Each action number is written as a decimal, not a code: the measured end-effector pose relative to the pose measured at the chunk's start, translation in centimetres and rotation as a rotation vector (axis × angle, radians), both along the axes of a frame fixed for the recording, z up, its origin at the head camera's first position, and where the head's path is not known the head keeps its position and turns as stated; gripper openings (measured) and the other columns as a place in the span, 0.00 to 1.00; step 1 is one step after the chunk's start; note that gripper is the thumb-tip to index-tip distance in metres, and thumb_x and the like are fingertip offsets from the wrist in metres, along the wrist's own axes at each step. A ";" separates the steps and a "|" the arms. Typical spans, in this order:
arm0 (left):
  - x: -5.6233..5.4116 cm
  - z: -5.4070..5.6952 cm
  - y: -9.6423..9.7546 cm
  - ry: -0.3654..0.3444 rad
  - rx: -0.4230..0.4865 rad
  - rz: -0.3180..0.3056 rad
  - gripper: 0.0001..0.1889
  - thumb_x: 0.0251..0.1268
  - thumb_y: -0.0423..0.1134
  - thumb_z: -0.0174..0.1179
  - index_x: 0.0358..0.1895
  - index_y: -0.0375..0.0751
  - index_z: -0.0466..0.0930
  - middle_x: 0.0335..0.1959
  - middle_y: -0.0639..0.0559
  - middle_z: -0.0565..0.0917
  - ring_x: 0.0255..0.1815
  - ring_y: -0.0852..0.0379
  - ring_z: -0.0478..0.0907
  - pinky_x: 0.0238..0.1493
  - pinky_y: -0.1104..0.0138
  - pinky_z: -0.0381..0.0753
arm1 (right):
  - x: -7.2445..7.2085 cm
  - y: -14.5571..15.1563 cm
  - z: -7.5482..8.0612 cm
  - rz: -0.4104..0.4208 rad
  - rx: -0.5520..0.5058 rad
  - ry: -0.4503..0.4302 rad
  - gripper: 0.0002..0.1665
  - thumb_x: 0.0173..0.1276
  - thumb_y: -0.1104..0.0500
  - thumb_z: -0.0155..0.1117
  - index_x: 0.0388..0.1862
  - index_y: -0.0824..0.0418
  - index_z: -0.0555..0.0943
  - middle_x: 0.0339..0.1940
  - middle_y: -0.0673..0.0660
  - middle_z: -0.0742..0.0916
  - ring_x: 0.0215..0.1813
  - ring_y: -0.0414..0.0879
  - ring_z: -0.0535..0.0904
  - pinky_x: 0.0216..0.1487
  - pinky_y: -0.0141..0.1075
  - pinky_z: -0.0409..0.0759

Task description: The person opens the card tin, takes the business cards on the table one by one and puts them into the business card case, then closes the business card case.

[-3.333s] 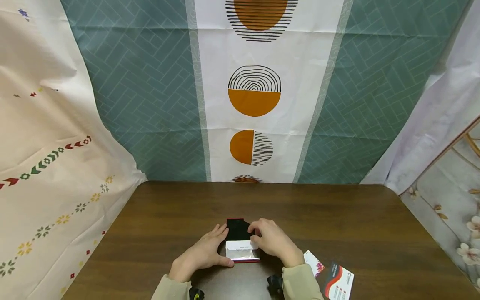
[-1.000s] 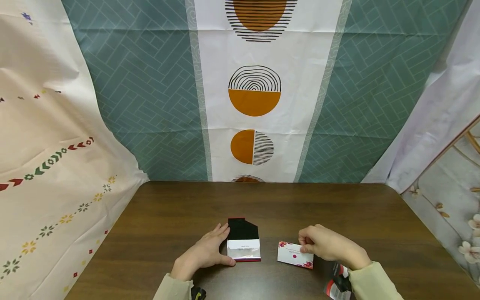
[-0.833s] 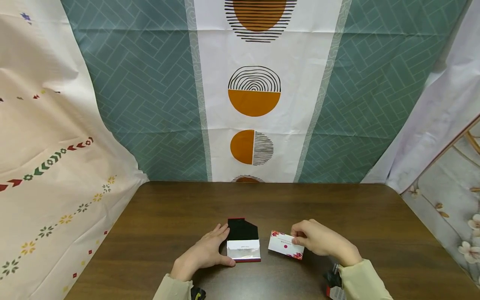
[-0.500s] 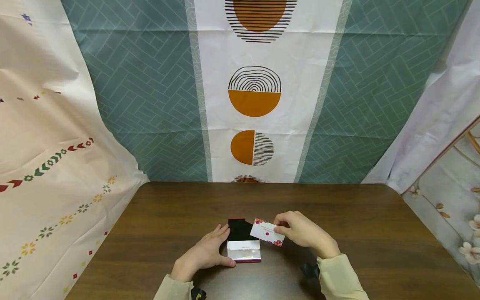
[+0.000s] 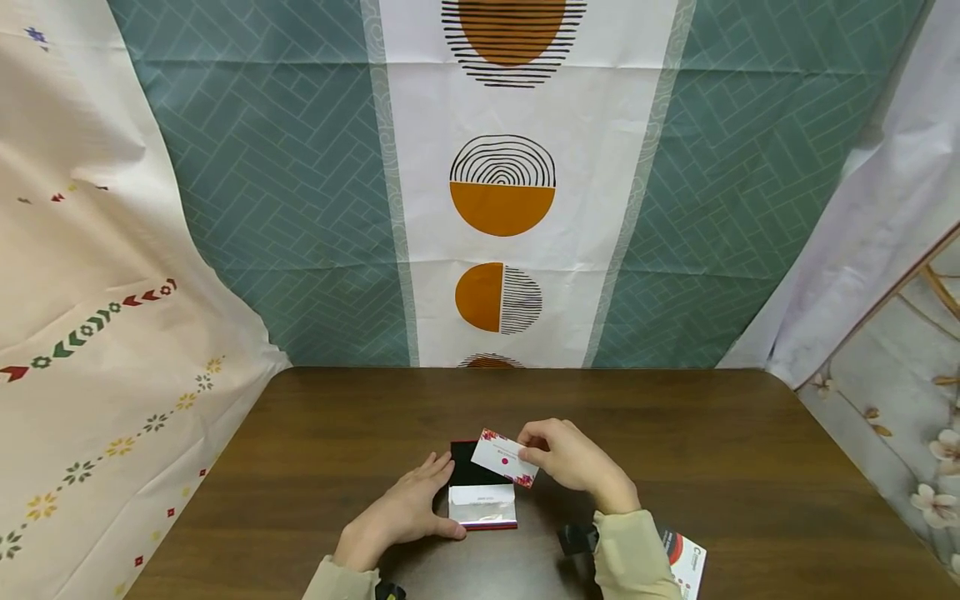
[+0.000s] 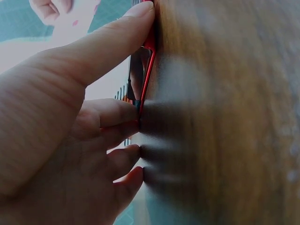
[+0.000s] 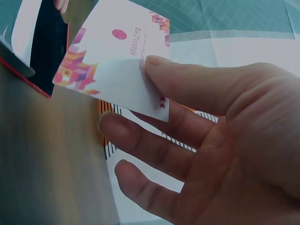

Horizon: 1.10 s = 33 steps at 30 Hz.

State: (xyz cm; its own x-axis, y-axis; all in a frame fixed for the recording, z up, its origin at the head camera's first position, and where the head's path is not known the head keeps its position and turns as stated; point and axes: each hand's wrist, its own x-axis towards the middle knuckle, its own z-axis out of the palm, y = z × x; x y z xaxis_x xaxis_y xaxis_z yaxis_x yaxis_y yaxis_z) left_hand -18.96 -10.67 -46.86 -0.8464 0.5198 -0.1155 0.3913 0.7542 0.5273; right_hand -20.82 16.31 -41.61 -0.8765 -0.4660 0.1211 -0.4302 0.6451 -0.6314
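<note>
A business card holder (image 5: 483,506) lies unfolded on the table, with a black lining, red edges and a white card in its near half. Along its left side rests my left hand (image 5: 402,510), fingers spread and fairly straight, thumb at the near corner. In the left wrist view the thumb (image 6: 117,40) touches the red edge and other fingertips reach the tabletop. My right hand (image 5: 573,458) pinches a white business card (image 5: 501,454) with a pink floral print by its right end, tilted above the holder's black half. The right wrist view shows this card (image 7: 117,56) between thumb and index finger.
Another card (image 5: 686,562), grey, red and white, lies on the brown wooden table (image 5: 337,425) near my right sleeve, which partly covers it. A patterned curtain (image 5: 498,217) hangs behind the far table edge.
The right hand picked up the floral card from the table's right side and carried it left, over the holder. The left hand has stayed at the holder's left side.
</note>
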 end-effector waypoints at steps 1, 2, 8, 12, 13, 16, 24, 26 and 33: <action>0.0 0.0 0.0 -0.004 -0.001 0.002 0.53 0.47 0.58 0.74 0.72 0.29 0.62 0.75 0.40 0.59 0.76 0.38 0.49 0.69 0.41 0.54 | 0.0 -0.2 -0.1 -0.011 -0.011 -0.009 0.03 0.67 0.63 0.66 0.34 0.56 0.83 0.25 0.44 0.80 0.29 0.41 0.73 0.28 0.34 0.73; 0.0 0.1 0.0 -0.006 0.000 0.004 0.53 0.47 0.58 0.73 0.72 0.29 0.62 0.75 0.40 0.59 0.76 0.38 0.49 0.69 0.41 0.54 | -0.1 -0.4 -0.2 -0.021 -0.017 -0.017 0.02 0.67 0.63 0.66 0.35 0.56 0.84 0.26 0.44 0.80 0.29 0.42 0.73 0.29 0.34 0.73; 0.0 0.3 0.1 -0.014 0.005 0.004 0.52 0.47 0.58 0.74 0.71 0.29 0.62 0.75 0.40 0.59 0.76 0.38 0.49 0.69 0.41 0.54 | -0.2 -1.1 -0.9 -0.019 -0.021 -0.019 0.04 0.68 0.64 0.64 0.36 0.56 0.84 0.26 0.45 0.80 0.30 0.42 0.73 0.30 0.35 0.74; 0.1 0.2 0.0 -0.020 -0.001 0.005 0.53 0.47 0.58 0.74 0.71 0.29 0.62 0.75 0.40 0.59 0.76 0.38 0.49 0.69 0.41 0.54 | -0.3 -1.7 -1.4 -0.004 -0.015 -0.009 0.05 0.69 0.64 0.64 0.37 0.56 0.85 0.27 0.45 0.81 0.30 0.41 0.74 0.32 0.34 0.75; 0.1 0.2 0.0 -0.024 0.000 0.008 0.53 0.47 0.59 0.74 0.72 0.29 0.62 0.76 0.40 0.58 0.76 0.39 0.49 0.69 0.41 0.54 | -0.4 -1.9 -1.5 -0.002 -0.014 -0.010 0.05 0.69 0.64 0.64 0.37 0.56 0.85 0.28 0.45 0.81 0.31 0.41 0.74 0.33 0.34 0.75; 0.2 0.2 0.0 -0.030 0.006 0.014 0.53 0.47 0.59 0.73 0.72 0.30 0.62 0.76 0.40 0.58 0.77 0.39 0.49 0.69 0.41 0.54 | -0.5 -2.3 -1.9 0.009 -0.006 -0.008 0.05 0.69 0.63 0.64 0.38 0.57 0.86 0.29 0.44 0.83 0.31 0.40 0.74 0.34 0.34 0.76; 0.1 0.3 -0.2 -0.029 0.016 0.018 0.53 0.47 0.58 0.74 0.73 0.32 0.61 0.75 0.39 0.58 0.76 0.38 0.49 0.69 0.40 0.54 | -0.8 -3.3 -2.5 0.025 0.011 0.012 0.06 0.69 0.62 0.64 0.40 0.56 0.87 0.33 0.43 0.84 0.34 0.38 0.76 0.38 0.35 0.77; 0.1 0.3 -0.2 -0.023 0.022 0.016 0.53 0.47 0.58 0.74 0.73 0.32 0.61 0.75 0.39 0.58 0.76 0.37 0.49 0.68 0.40 0.54 | -0.8 -3.5 -2.6 0.021 0.018 0.022 0.06 0.69 0.63 0.64 0.39 0.56 0.87 0.33 0.43 0.84 0.34 0.38 0.76 0.38 0.35 0.77; 0.2 0.3 -0.1 -0.012 0.035 0.004 0.53 0.47 0.58 0.74 0.72 0.31 0.61 0.75 0.37 0.59 0.76 0.36 0.50 0.68 0.40 0.54 | -0.7 -3.8 -3.0 -0.005 0.039 0.025 0.06 0.69 0.64 0.63 0.39 0.55 0.86 0.33 0.45 0.85 0.34 0.38 0.76 0.39 0.36 0.77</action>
State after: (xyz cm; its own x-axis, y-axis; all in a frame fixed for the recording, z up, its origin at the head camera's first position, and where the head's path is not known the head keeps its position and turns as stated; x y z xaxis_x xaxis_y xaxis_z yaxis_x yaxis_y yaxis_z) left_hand -18.79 -10.77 -46.55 -0.8472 0.5202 -0.1076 0.3816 0.7369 0.5581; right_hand -21.47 12.53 -44.56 -0.8758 -0.4662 0.1249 -0.4422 0.6716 -0.5944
